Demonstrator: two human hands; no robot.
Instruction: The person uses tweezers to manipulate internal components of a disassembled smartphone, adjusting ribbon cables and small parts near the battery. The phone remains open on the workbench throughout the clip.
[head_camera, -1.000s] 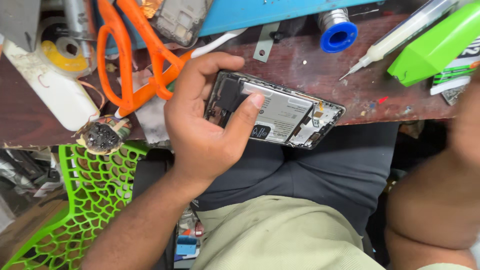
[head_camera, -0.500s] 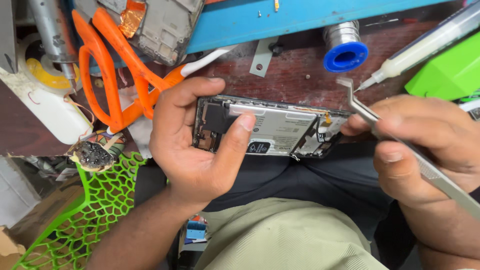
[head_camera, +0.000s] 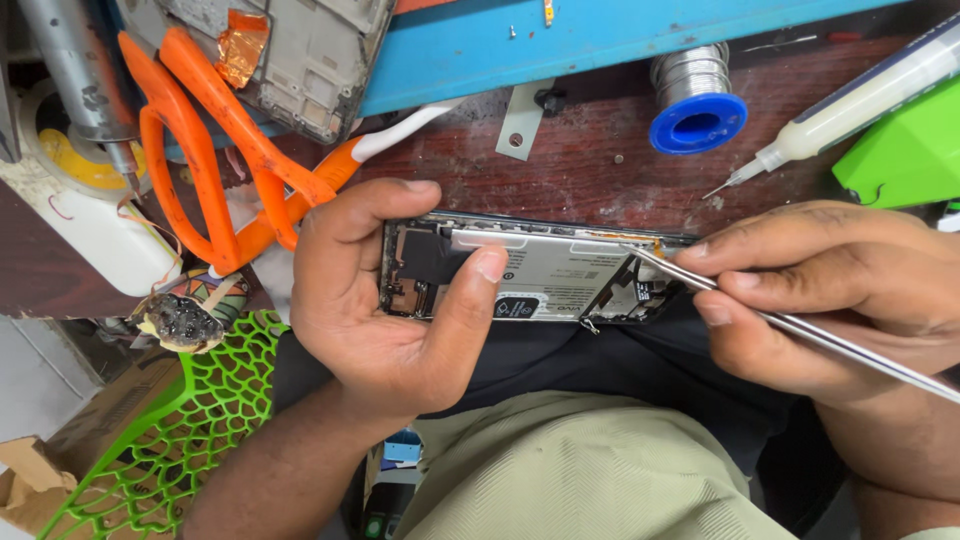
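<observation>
Left hand (head_camera: 390, 310) gripped an opened phone (head_camera: 530, 280), back cover off, at the near edge of the dark red counter (head_camera: 600, 150), partly over the person's lap. Its fingers (head_camera: 350, 215) curled over the phone's far edge and left end; thumb pressed flat on the grey battery plate near the middle. Hand was closed firmly on the phone.

Right hand (head_camera: 830, 290) held metal tweezers (head_camera: 760, 315) pinched between thumb and forefinger, other fingers folded beneath. Tweezer tip touched the phone's right end, at the board area beside the battery. Whether the tips held any small part could not be told, too small. The tweezers' long shaft ran out past the hand toward the lower right.

Around them: orange scissors (head_camera: 215, 150) lay on the counter to the left, just beside the left hand. A solder spool with a blue rim (head_camera: 697, 105) stood beyond the phone. A syringe (head_camera: 850, 100) with whitish paste pointed its needle down-left, near the spool. A bright green object (head_camera: 905, 150) sat at the right edge. A blue mat (head_camera: 560, 40) lay at the back, with a grey phone frame (head_camera: 310, 60) overlapping its left side. A green lattice chair (head_camera: 190, 410) showed below the counter on the left.
</observation>
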